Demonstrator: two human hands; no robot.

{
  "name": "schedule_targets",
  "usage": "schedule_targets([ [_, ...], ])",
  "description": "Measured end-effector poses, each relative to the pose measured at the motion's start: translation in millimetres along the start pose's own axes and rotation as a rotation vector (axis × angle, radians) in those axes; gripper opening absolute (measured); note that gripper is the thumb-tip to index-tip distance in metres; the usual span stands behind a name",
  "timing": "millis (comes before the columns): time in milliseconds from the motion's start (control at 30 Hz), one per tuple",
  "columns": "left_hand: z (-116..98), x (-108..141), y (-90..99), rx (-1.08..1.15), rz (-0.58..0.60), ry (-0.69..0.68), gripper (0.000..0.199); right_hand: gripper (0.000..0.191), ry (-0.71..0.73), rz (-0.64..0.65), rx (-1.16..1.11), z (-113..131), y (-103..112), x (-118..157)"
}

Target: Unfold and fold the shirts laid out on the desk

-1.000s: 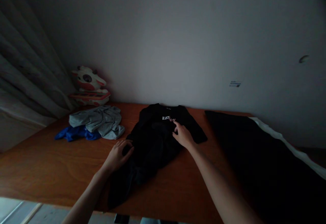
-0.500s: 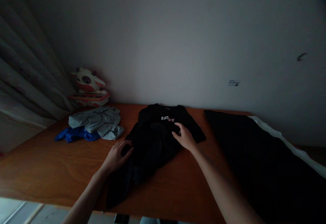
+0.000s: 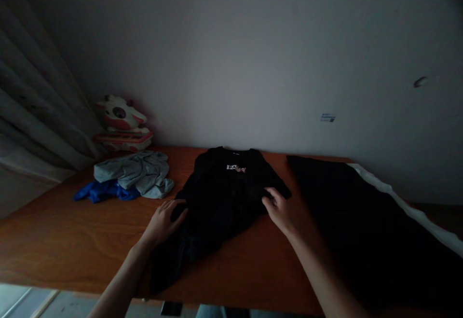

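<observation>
A black long-sleeved shirt (image 3: 231, 197) lies front up on the wooden table, its neckline toward the wall, with a white and pink print on the chest. Dark fabric stretches from it to the near left; in the dim light I cannot tell whether that is a sleeve or another garment. My left hand (image 3: 164, 219) rests at the left side of the dark cloth, thumb and fingers apart. At the shirt's right edge, below its right sleeve, is my right hand (image 3: 278, 209), fingers bent and thumb apart from them.
Left on the table (image 3: 90, 241) lie a crumpled grey garment (image 3: 137, 173) and a blue cloth (image 3: 104, 191). Behind them stands a cow-shaped toy keyboard (image 3: 123, 122) by the curtain (image 3: 39, 101). A large black cloth (image 3: 361, 212) with a white edge covers the right side.
My right hand has moved right and slightly nearer, from over the shirt's front to its right edge. The raised fold in the shirt's middle now looks flatter. My left hand has hardly moved.
</observation>
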State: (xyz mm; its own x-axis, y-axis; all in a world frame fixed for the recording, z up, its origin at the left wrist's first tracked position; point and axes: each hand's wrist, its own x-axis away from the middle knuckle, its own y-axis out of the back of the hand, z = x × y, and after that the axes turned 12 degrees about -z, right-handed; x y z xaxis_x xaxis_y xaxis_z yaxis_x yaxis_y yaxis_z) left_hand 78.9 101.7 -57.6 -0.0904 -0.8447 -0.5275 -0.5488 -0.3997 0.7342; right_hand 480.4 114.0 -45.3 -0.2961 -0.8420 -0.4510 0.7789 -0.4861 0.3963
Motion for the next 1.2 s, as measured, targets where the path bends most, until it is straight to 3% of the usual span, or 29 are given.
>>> schedule_targets([
  [167,-1,-1,-1.0,0.002,-0.005,-0.009,0.039,0.041,-0.113,0.029,0.002,-21,94,48],
  [300,-11,4,13.2,0.027,-0.022,-0.058,0.034,0.038,-0.077,0.156,0.143,-36,135,95],
  [400,-24,17,38.7,0.075,0.145,-0.185,0.034,0.039,0.002,0.163,0.233,-38,146,116],
  [500,-33,33,62.9,0.049,0.35,-0.302,0.072,0.051,0.036,0.175,0.279,-34,146,116],
  [567,-32,43,72.6,-0.012,0.398,-0.326,0.092,0.05,0.045,0.199,0.292,-30,144,107],
  [633,-26,49,77.7,-0.058,0.409,-0.307,0.09,0.041,0.058,0.208,0.296,-25,145,97],
  [800,3,55,85.8,-0.048,0.391,-0.173,0.056,0.035,0.132,0.1,0.281,-16,169,89],
  [933,24,55,96.1,0.07,0.255,-0.004,0.036,0.022,0.14,0.184,0.307,-23,189,105],
  [1100,13,44,105.2,0.371,0.092,0.197,0.019,0.006,0.135,0.273,0.33,-41,187,127],
  [1200,-1,39,104.8,0.471,0.07,0.321,0.031,0.02,0.063,0.233,0.341,-48,184,131],
])
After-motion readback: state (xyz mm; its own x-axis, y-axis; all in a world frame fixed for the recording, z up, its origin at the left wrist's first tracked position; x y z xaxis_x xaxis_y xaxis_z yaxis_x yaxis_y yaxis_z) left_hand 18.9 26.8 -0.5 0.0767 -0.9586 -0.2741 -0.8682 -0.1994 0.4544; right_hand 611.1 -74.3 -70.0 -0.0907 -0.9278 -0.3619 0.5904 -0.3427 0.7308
